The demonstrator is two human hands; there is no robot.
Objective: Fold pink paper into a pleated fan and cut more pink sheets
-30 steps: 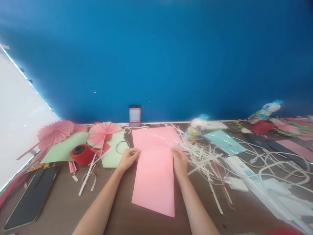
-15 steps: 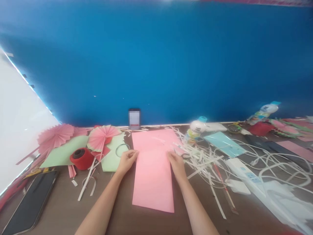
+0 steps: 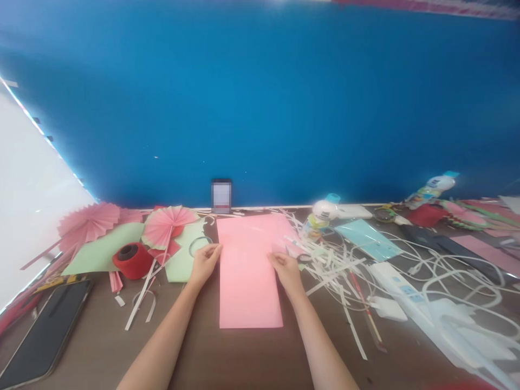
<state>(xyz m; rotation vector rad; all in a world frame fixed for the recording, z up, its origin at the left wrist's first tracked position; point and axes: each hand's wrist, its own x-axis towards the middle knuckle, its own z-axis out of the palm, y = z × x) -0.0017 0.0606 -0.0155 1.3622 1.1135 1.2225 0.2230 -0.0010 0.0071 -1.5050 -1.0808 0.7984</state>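
Note:
A pink paper sheet (image 3: 248, 281) lies lengthwise on the brown table (image 3: 244, 357) in front of me, over another pink sheet (image 3: 252, 230) further back. My left hand (image 3: 204, 262) pinches the sheet's far left corner. Fingers curled, my right hand (image 3: 286, 269) pinches the far right corner. Both hands hold the sheet's far end on the table.
Pink paper fans (image 3: 168, 225), green paper (image 3: 101, 254) and a red tape roll (image 3: 132, 260) lie at the left, with a dark phone (image 3: 44, 333) at the near left. White paper strips (image 3: 337, 265), glue bottles (image 3: 325, 211), cables and a power strip (image 3: 400, 281) clutter the right. A blue wall (image 3: 260, 108) stands behind.
The pink sheet has slid away from me and straightened. Both hands moved slightly left and further from me with its far end.

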